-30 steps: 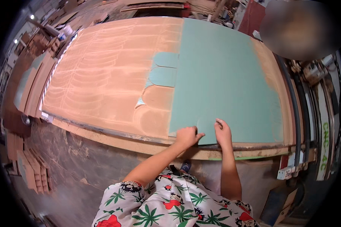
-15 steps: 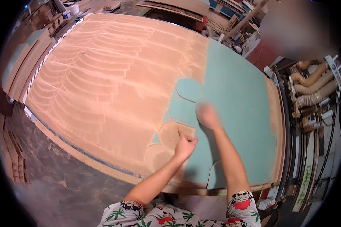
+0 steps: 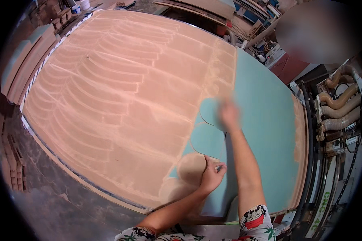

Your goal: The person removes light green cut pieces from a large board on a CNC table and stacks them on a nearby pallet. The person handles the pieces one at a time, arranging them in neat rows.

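A large board lies before me, its left part under tan dust (image 3: 120,88) and its right part bare blue-green (image 3: 265,112). Along the border, cut lines outline round-ended blue-green pieces (image 3: 207,139), with a dust-covered round piece (image 3: 190,168) nearer to me. My left hand (image 3: 213,176) is at the near edge of a blue-green piece, index finger stretched to the cut line and the other fingers curled round something small and dark that I cannot make out. Farther off, my right hand (image 3: 230,114) is over another round-ended piece (image 3: 209,109); motion blurs its fingers.
Ribbed hoses (image 3: 336,108) and machine rails stand at the right. Stacked boards (image 3: 28,60) lean at the left beside the table. More sheets (image 3: 193,12) lie beyond the far edge. Faint curved cut lines run through the dust at the left.
The view has shifted, so the board sits differently in the picture. Dust has gone from the round-ended piece by my left hand, showing more blue-green. My right hand is still blurred.
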Action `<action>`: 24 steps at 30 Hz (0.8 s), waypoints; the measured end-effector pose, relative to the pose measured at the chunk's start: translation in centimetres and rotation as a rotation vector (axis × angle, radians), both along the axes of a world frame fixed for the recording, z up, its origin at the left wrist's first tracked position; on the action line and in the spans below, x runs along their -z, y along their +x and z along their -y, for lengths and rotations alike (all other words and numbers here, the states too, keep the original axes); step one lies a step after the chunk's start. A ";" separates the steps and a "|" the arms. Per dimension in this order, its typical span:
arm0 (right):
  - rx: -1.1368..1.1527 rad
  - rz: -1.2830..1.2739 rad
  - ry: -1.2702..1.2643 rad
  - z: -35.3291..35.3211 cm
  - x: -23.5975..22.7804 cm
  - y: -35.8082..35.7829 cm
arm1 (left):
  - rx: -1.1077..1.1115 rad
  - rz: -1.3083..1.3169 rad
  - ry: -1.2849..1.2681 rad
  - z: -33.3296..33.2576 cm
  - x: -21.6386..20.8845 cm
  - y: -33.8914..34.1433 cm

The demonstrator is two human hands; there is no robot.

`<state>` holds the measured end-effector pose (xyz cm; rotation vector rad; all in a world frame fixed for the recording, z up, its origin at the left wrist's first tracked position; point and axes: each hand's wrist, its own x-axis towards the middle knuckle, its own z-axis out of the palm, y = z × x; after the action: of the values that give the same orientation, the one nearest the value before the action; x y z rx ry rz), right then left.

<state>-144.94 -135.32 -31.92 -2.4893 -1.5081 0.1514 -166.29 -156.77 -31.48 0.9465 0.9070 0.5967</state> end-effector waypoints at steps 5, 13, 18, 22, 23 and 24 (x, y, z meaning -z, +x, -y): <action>0.006 0.034 0.129 0.6 0.0 2.7 | -0.063 0.048 -0.003 0.6 -2.2 0.0; -0.129 -0.038 0.154 3.9 -8.3 0.1 | -0.486 0.038 0.105 1.4 -0.9 3.2; -0.230 0.068 0.014 7.7 -11.4 -3.6 | -0.683 0.209 -0.231 -2.5 -2.1 4.3; -0.258 -0.015 0.305 11.2 -13.0 -5.0 | -0.596 0.151 -0.233 -4.8 -3.1 2.6; -0.205 -0.065 0.375 12.7 -13.0 -4.8 | -0.569 0.149 -0.222 -4.8 -3.2 1.3; -0.155 -0.114 0.446 13.9 -13.2 -4.4 | -0.544 0.149 -0.212 -4.9 -3.3 -0.2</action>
<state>-149.38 -149.24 -18.75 -1.9859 -1.4941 -0.0174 -166.47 -151.90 -28.19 0.4516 1.0737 0.9961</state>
